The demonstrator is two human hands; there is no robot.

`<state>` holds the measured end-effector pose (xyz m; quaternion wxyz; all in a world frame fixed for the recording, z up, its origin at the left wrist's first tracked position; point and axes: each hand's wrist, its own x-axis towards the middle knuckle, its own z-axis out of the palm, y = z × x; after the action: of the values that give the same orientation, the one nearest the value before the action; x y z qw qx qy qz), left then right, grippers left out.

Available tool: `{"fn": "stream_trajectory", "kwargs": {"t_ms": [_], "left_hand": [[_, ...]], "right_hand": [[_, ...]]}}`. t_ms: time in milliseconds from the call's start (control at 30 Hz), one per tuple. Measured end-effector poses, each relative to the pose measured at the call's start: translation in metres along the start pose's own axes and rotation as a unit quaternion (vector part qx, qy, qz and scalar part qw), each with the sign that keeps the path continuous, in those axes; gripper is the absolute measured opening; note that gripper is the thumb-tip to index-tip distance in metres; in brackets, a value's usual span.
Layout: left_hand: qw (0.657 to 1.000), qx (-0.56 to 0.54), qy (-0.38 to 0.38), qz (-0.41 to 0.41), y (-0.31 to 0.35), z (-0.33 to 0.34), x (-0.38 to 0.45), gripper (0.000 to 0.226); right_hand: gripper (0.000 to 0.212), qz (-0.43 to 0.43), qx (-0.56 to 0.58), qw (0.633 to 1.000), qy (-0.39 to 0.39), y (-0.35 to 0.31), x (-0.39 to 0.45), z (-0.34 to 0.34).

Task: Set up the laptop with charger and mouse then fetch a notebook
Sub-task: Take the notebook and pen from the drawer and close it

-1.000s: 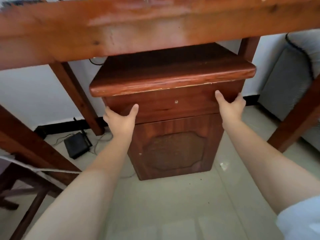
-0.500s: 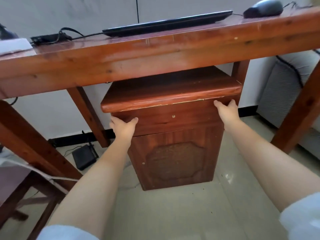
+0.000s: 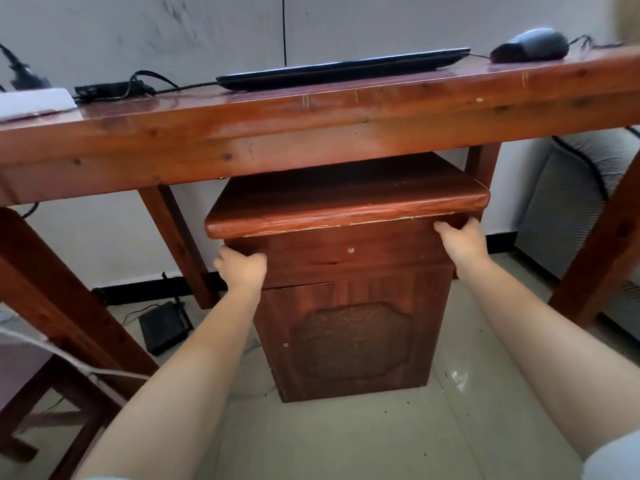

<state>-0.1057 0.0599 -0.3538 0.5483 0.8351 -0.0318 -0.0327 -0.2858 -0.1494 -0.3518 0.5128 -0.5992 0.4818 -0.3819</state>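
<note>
A closed black laptop (image 3: pixel 343 65) lies on the wooden desk (image 3: pixel 311 133), with a dark mouse (image 3: pixel 530 45) to its right and a black charger brick (image 3: pixel 107 89) with its cable to its left. Under the desk stands a dark wooden cabinet (image 3: pixel 353 341) with a drawer front (image 3: pixel 349 252) below its top slab. My left hand (image 3: pixel 240 268) curls around the drawer's left end. My right hand (image 3: pixel 462 239) grips the drawer's right end just under the slab. No notebook is visible.
A white flat object (image 3: pixel 33 100) lies at the desk's left end. A black router (image 3: pixel 162 327) with wires sits on the tiled floor by the wall. A grey upholstered seat (image 3: pixel 581 209) stands at the right, and a wooden chair frame (image 3: pixel 45 403) at the lower left.
The view has tilted up, so the desk top with laptop and mouse now shows. Both hands have closed from flat against the drawer front to gripping its two ends.
</note>
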Motion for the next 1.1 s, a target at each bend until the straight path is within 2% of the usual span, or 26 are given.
{"fn": "stream_trajectory", "kwargs": {"t_ms": [100,267,400,567,700,833,900,1000,1100], "left_hand": [[0.999,-0.009,0.012,-0.038,0.006,0.005,0.000,0.060],[0.997,-0.056,0.023,-0.043,0.008,0.008,-0.004,0.051],[0.998,-0.035,0.024,-0.039,0.001,0.006,-0.001,0.052],[0.999,-0.021,0.036,-0.030,0.006,0.006,-0.010,0.073],[0.994,-0.040,0.086,-0.060,-0.002,-0.002,-0.032,0.068],[0.982,-0.149,0.089,-0.068,-0.026,-0.014,-0.054,0.061],[0.969,-0.210,0.102,-0.085,-0.036,-0.015,-0.065,0.058],[0.963,-0.212,0.121,-0.113,-0.052,-0.017,-0.082,0.062],[0.964,-0.211,0.107,-0.117,-0.074,-0.015,-0.089,0.063]], "right_hand": [[0.044,-0.011,-0.053,0.998,0.025,0.004,-0.001,0.003],[0.061,-0.008,-0.089,0.995,0.050,0.002,0.001,0.012],[0.062,-0.005,-0.096,0.994,0.047,0.003,-0.001,0.014],[0.051,0.038,-0.044,0.996,0.065,-0.003,-0.001,0.007],[0.049,0.039,-0.034,0.994,0.098,0.004,-0.021,-0.006],[0.044,0.068,0.118,0.983,0.119,0.023,-0.053,-0.020],[0.051,0.087,0.167,0.976,0.108,0.033,-0.064,-0.025],[0.065,0.102,0.155,0.976,0.113,0.057,-0.078,-0.030],[0.042,0.111,0.138,0.976,0.124,0.078,-0.087,-0.033]]}}
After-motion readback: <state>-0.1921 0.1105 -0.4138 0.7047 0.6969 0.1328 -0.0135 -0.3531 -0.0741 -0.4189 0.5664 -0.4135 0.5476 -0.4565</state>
